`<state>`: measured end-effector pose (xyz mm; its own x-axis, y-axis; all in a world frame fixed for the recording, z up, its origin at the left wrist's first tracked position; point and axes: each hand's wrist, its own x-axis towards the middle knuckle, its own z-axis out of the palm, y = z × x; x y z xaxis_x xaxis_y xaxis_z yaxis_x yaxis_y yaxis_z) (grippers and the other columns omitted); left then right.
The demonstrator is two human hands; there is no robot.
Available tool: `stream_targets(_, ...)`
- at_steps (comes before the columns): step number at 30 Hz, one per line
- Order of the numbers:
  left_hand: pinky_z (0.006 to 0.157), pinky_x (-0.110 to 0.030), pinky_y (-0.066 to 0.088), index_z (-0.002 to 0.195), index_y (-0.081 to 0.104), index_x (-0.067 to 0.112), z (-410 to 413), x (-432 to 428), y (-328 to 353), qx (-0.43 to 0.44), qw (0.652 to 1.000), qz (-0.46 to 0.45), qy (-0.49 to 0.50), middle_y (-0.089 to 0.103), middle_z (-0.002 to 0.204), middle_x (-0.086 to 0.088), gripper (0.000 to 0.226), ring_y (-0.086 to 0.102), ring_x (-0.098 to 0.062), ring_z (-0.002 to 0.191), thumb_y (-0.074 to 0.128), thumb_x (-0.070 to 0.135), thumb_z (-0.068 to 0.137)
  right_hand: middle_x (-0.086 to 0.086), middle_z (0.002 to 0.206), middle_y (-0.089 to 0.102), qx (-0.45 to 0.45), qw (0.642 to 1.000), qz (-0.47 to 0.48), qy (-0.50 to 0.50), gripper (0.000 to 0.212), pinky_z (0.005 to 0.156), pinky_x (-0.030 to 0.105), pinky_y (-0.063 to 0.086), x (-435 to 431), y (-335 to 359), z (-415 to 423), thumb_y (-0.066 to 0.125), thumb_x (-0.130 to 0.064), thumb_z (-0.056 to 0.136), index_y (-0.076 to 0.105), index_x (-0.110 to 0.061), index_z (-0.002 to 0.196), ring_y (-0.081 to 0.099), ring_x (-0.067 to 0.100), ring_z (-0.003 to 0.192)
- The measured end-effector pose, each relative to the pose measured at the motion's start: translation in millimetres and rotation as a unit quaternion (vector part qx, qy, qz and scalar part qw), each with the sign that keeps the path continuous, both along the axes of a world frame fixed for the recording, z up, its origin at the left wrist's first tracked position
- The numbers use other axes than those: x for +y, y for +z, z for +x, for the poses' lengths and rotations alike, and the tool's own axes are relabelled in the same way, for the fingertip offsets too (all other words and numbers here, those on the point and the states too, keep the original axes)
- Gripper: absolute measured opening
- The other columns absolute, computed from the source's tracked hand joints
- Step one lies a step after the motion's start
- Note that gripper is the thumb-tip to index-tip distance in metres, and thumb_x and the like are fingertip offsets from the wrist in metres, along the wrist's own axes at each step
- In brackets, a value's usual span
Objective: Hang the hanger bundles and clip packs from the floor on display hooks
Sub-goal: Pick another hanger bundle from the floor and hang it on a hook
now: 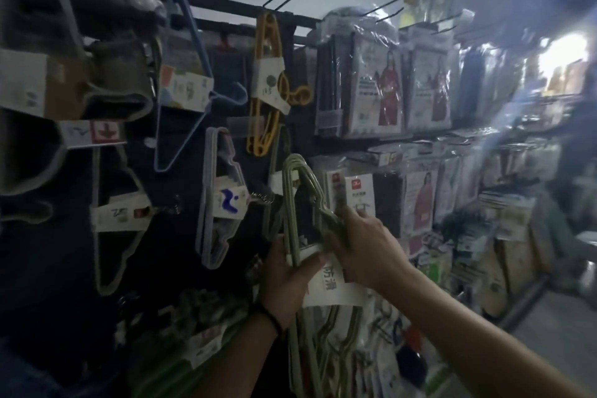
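Dim shop aisle, dark display wall [48, 268] ahead. Hanging left to right: grey hangers [113, 223], blue hangers [184, 87], lilac hangers [219, 200], yellow hangers [268, 81], then bagged packs [371, 87] on shelves.

My left hand [287, 281] wraps green hanger bundle [298, 210] from below, fingers closed on its paper label [332, 287]. My right hand [365, 245] pinches bundle's hooks. Bundle held against wall's lower middle.

Hook behind bundle hidden; right side blurred.

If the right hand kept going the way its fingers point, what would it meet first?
Probably the white boxed pack hanging just behind the olive hanger bundle that the right hand grips; depth is unclear.
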<state>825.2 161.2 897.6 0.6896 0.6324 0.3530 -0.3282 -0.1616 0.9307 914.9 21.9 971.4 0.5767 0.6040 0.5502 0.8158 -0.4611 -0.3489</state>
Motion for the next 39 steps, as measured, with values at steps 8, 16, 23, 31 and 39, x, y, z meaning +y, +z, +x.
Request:
stream_targets(8,0.083,-0.027,0.062,0.116,0.072,0.024,61.5,30.4,45.1,0.001,0.997,0.071,-0.025,0.08,0.108,0.007,0.026,0.076,-0.01,0.102,0.08,0.023,0.092,0.0,0.089,0.065,-0.039,0.999,0.032,-0.011,0.023,0.065,0.032,0.042,51.1,-3.0,85.1,0.045,-0.044,0.108,0.055,-0.023,0.109,0.069,0.027,0.085)
stream_targets(16,0.079,-0.042,0.057,0.078,0.076,0.005,130.6,85.9,54.2,0.09,0.99,0.036,0.104,0.072,0.067,-0.006,0.064,0.072,-0.019,0.067,0.057,0.065,0.09,-0.006,0.072,0.065,-0.007,0.989,0.11,0.101,0.009,0.05,0.018,0.044,86.5,-8.9,199.9,0.041,-0.04,0.11,0.045,-0.032,0.11,0.061,0.006,0.056)
stream_targets(23,0.061,-0.029,0.05,0.094,0.066,0.033,152.6,127.3,71.6,0.049,0.927,0.28,0.243,0.071,0.078,0.002,0.029,0.067,-0.013,0.072,0.053,0.058,0.101,-0.011,0.068,0.052,-0.05,0.987,0.062,0.137,0.01,0.048,0.018,0.032,110.1,9.1,288.2,0.045,-0.038,0.109,0.042,-0.03,0.104,0.047,0.005,0.05)
stream_targets(31,0.076,-0.018,0.055,0.114,0.066,0.055,147.5,138.3,102.3,0.087,0.876,0.418,0.226,0.076,0.098,0.016,0.029,0.072,-0.006,0.09,0.058,0.03,0.102,-0.005,0.063,0.055,-0.127,0.967,0.086,0.202,0.019,0.043,0.043,0.051,141.0,17.9,312.8,0.034,-0.042,0.109,0.045,-0.028,0.117,0.054,0.018,0.044)
stream_targets(39,0.072,-0.023,0.056,0.132,0.062,0.035,151.5,152.2,118.5,0.093,0.825,0.51,0.224,0.076,0.097,0.012,0.03,0.073,-0.004,0.085,0.052,0.024,0.106,-0.004,0.059,0.054,-0.136,0.961,0.143,0.192,0.018,0.041,0.04,0.044,129.9,27.7,311.0,0.038,-0.041,0.108,0.048,-0.027,0.112,0.05,0.025,0.043)
